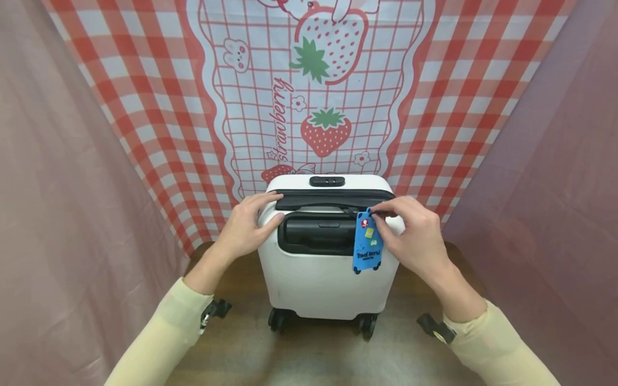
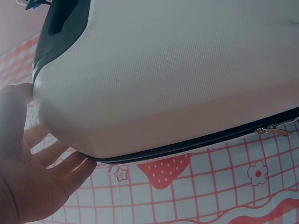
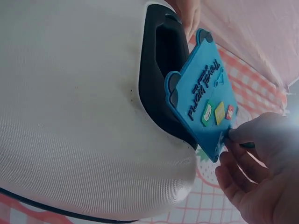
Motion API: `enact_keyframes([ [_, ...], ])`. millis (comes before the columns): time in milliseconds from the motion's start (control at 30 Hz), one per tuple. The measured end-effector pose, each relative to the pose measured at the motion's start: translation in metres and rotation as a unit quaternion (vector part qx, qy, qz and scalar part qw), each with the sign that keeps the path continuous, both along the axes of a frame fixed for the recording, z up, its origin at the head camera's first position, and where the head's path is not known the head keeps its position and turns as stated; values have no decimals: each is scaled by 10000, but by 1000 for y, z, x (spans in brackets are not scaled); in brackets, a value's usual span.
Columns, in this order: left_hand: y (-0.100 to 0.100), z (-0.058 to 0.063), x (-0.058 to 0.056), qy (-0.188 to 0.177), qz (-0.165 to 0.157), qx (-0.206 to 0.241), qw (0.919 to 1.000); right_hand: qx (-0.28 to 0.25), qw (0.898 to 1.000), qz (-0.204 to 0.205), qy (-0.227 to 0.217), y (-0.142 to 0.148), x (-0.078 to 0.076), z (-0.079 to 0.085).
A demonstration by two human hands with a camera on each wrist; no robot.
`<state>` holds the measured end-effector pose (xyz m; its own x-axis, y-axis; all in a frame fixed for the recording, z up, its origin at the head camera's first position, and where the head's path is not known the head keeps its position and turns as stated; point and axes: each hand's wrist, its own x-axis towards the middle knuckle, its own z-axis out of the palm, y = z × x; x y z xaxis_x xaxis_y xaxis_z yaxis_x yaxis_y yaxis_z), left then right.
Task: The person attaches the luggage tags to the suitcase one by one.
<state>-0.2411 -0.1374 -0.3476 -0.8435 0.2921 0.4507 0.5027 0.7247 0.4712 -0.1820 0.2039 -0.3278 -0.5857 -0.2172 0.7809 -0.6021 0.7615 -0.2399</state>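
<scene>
What the suitcase, the tag and the hands keep out of sight

From the head view the white suitcase (image 1: 318,273) hides its far side and most of its wheels (image 1: 367,324); the small print on the blue luggage tag (image 1: 368,241) is too small to read, and the right hand (image 1: 412,236) covers the tag's strap. In the left wrist view the left hand (image 2: 32,186) is cut off by the edge and its fingertips vanish behind the shell. In the right wrist view the suitcase runs off the frame and glare washes out the knuckles.
</scene>
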Motion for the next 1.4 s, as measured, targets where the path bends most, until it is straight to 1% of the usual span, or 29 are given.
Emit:
enact_keyframes([
  [200, 2, -1, -3, 43, -48, -14, 10000, 239, 9995, 154, -128, -5, -5, 0],
  [333, 2, 2, -7, 96, -217, -19, 9997, 353, 9991, 159, -187, -8, -8, 2],
  [400, 3, 7, -11, 74, -288, -94, 9995, 384, 9989, 163, -223, -9, -11, 4],
  [467, 5, 15, -16, 25, -341, -221, 9992, 404, 9986, 185, -276, -10, -13, 6],
  [567, 14, 30, -26, -81, -383, -516, 9979, 429, 9981, 227, -372, -11, -16, 9],
  [633, 21, 40, -32, -126, -471, -701, 9963, 480, 9975, 252, -463, -11, -18, 11],
  [767, 40, 59, -43, -137, -736, -1019, 9920, 658, 9951, 239, -694, -14, -22, 17],
  [867, 53, 71, -49, -195, -892, -1231, 9882, 839, 9922, 242, -894, -17, -26, 23],
  [967, 64, 79, -53, -357, -975, -1483, 9835, 1006, 9887, 296, -1073, -20, -31, 27],
  [1033, 70, 84, -55, -532, -1011, -1650, 9797, 1083, 9869, 328, -1151, -21, -33, 29],
  [1100, 76, 88, -56, -689, -1050, -1802, 9756, 1128, 9856, 358, -1210, -23, -35, 31],
  [1200, 84, 92, -56, -780, -1100, -1974, 9710, 1184, 9836, 439, -1286, -25, -38, 34],
  [1333, 89, 94, -55, -715, -1107, -2231, 9658, 1279, 9796, 670, -1399, -30, -45, 38],
  [1400, 90, 93, -55, -713, -1103, -2396, 9620, 1318, 9771, 764, -1483, -32, -48, 40],
])
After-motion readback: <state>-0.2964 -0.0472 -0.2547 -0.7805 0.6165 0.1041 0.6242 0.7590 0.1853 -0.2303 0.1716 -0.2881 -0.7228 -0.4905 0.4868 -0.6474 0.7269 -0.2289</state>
